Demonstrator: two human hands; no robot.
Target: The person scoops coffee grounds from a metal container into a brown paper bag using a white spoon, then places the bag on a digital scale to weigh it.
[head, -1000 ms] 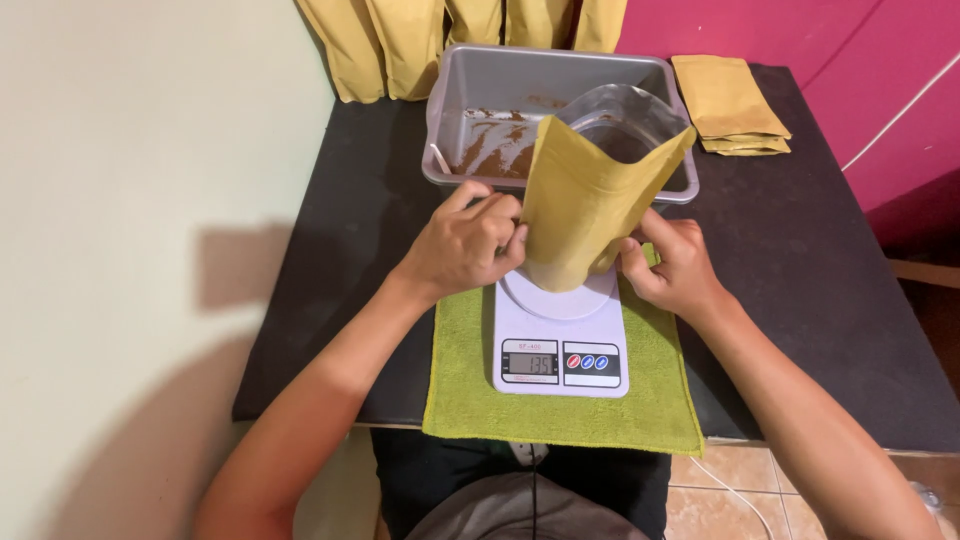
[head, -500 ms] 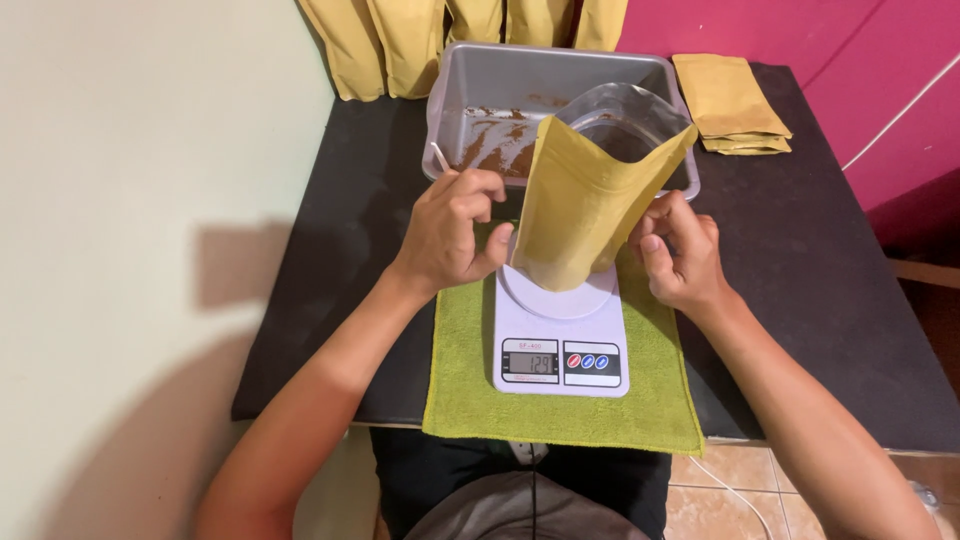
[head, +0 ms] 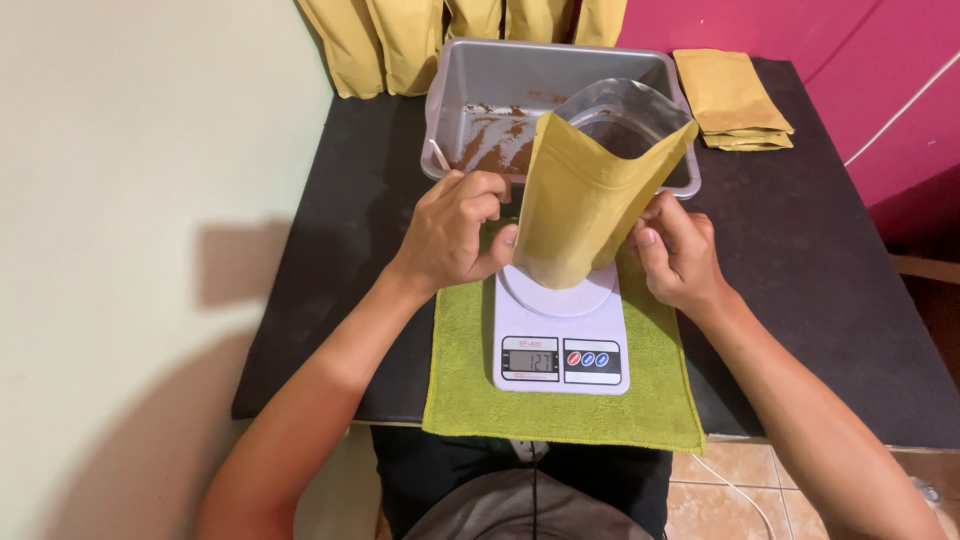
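Note:
An open mustard-yellow stand-up pouch (head: 585,205) with a clear back stands on the round pan of a white digital kitchen scale (head: 560,335). My left hand (head: 455,232) is curled at the pouch's left side, thumb against its lower edge. At the pouch's right edge my right hand (head: 675,252) pinches it with its fingertips. The pouch's mouth gapes wide over a grey plastic tub (head: 470,85) behind it, which holds brown powder and a white scoop handle (head: 437,156).
The scale sits on a green cloth (head: 460,385) at the front of a black table (head: 810,260). A stack of flat yellow pouches (head: 732,98) lies at the back right. More yellow pouches (head: 375,45) lean against the wall behind the tub.
Both hands lifted from the pouch's base to its sides. The right hand opened off, then closed in on the right edge again. The scale reading dropped.

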